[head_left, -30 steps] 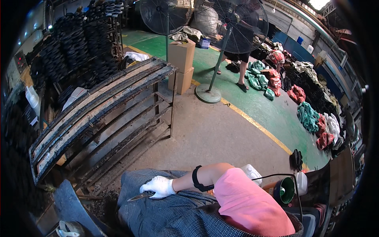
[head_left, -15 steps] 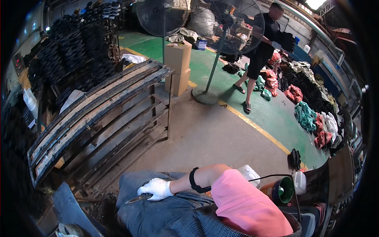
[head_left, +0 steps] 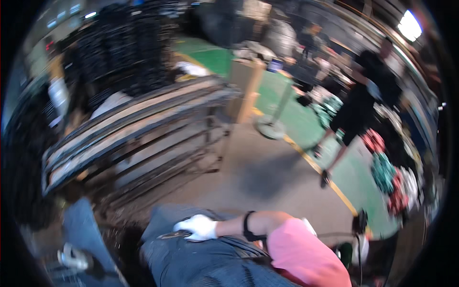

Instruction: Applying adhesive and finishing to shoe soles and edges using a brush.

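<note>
My right hand, in a white glove, rests on the dark blue-grey cloth over my lap. Its fingers are closed round a pointed metal tool, whose tip points left; blur hides its exact kind. A black band circles my right forearm, below a pink sleeve. My left hand is out of the picture. At the lower left stands a bluish curved sheet, with a pale, blurred object beside it.
A worn slatted rack stands ahead on the left, with dark stacks behind. Beyond it are a tall cardboard box and a fan base. Another person walks at the right, near red and green bundles.
The whole view has shifted and blurred, with the rack now further right. The other person has stepped nearer. My right hand still holds the tool on my lap.
</note>
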A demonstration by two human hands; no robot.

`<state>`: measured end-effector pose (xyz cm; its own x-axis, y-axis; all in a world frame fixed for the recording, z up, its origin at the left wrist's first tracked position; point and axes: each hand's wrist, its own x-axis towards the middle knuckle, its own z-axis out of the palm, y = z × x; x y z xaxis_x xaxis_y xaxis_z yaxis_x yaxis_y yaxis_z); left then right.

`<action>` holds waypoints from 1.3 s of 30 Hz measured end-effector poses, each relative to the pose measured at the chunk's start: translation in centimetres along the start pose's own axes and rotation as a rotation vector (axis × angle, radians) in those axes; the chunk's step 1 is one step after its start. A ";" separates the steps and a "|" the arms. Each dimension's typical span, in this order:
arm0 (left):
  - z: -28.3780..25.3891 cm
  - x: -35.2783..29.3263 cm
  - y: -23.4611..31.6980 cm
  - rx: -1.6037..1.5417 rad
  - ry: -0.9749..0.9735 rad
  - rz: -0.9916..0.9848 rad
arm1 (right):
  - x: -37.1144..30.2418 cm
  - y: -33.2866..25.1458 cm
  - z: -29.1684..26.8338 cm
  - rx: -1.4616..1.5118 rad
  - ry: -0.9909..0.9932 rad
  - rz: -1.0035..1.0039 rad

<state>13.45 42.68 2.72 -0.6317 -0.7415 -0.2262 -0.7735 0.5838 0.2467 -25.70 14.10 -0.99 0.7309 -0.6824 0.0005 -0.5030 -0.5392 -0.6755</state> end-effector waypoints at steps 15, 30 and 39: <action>-2.1 1.3 1.5 -0.062 -0.078 0.137 | 0.4 -0.8 0.0 -0.033 0.055 0.011; -3.6 1.8 1.4 -0.118 0.012 0.168 | 0.8 -1.5 -0.6 -0.061 0.021 0.095; -2.1 1.2 1.2 -0.117 -0.087 0.140 | 0.6 -1.1 -0.5 -0.037 0.021 0.065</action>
<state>11.85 41.82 4.72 -0.7388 -0.6213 -0.2611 -0.6697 0.6330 0.3885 -24.96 14.02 0.11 0.6862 -0.7269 -0.0268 -0.5664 -0.5108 -0.6468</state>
